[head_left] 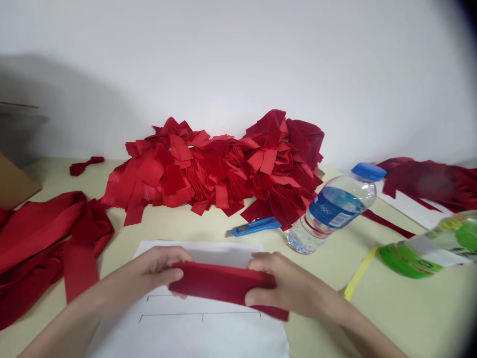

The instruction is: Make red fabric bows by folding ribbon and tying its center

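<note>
Now left hand (164,268), right hand (286,286) pinch red strip (219,283), grip closed; blue-capped bottle (335,206) beyond (fill level unclear).

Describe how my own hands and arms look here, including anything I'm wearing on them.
Your left hand and right hand are ungloved. Your left forearm and right forearm show no sleeves, watch or bracelet, nor any markings I can see. Some fingers are hidden, so I can't rule out rings.
</note>
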